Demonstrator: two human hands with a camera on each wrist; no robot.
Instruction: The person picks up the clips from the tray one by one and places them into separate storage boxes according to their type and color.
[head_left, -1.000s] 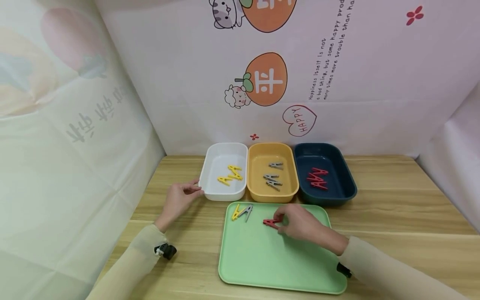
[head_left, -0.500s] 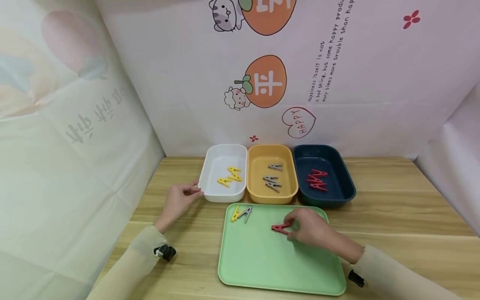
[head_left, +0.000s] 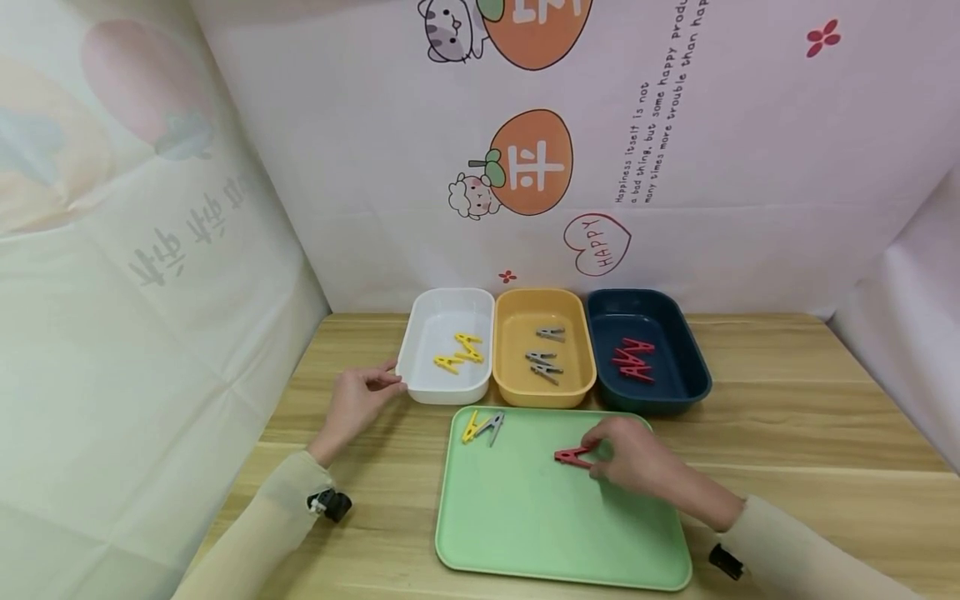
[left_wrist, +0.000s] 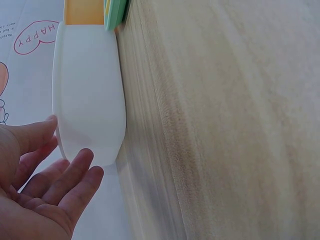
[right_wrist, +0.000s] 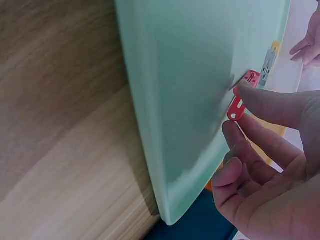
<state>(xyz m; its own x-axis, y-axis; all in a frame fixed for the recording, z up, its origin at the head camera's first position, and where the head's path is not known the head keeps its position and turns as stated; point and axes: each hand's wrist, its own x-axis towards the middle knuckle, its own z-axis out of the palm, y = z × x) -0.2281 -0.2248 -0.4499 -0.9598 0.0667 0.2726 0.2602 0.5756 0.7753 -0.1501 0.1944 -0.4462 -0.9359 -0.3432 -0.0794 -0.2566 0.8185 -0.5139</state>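
Observation:
My right hand (head_left: 633, 457) pinches a red clothespin (head_left: 572, 457) between thumb and fingers over the green tray (head_left: 540, 533). In the right wrist view the red clothespin (right_wrist: 237, 107) shows between thumb and index finger. A yellow clothespin (head_left: 471, 427) and a grey clothespin (head_left: 493, 425) lie side by side at the tray's far left corner. My left hand (head_left: 358, 407) touches the near left side of the white bin (head_left: 448, 395). Its fingers look loosely extended in the left wrist view, by the end of the white bin (left_wrist: 90, 85).
Yellow clothespins (head_left: 459, 354) lie in the white bin. The orange bin (head_left: 543, 399) beside it contains grey clothespins (head_left: 543, 358), and the navy bin (head_left: 686, 387) red ones (head_left: 634, 360). All three bins stand side by side behind the tray, before a printed backdrop (head_left: 375, 167).
My right hand has drawn the red clothespin to the right across the tray. The left hand has stayed by the white bin.

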